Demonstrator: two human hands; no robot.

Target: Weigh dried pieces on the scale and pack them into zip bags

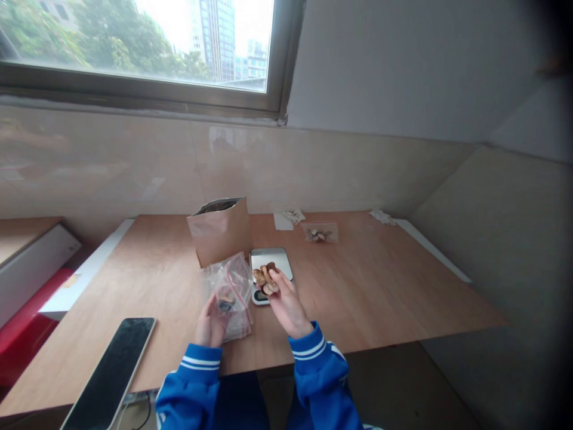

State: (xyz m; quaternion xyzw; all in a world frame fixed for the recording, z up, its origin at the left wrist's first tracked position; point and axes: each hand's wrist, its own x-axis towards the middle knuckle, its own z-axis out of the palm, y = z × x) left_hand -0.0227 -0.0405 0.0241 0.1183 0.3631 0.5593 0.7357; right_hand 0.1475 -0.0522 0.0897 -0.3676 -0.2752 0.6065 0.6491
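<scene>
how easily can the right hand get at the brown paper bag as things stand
Probably yes: the brown paper bag stands open just left of the scale, close to the right hand, with nothing tall between. That hand is full of brown pieces, though, so gripping the bag looks awkward.

Light: soft daylight from the window (pixel 134 42), upper left; sky there blown out to near white.
Room: moderately bright, evenly lit.
Glare: pale reflection on the glossy wall panel (pixel 233 143) below the sill.
Shadows: faint, darkest under the table (pixel 380 286) edge.
Edges: dark vignette down the right side; wide-angle bending of straight lines.
Sharpness: soft overall; brown pieces (pixel 266 278) in the right hand (pixel 286 307) and clear bag (pixel 233 292) in the left hand (pixel 210 325) lack fine detail.
</scene>
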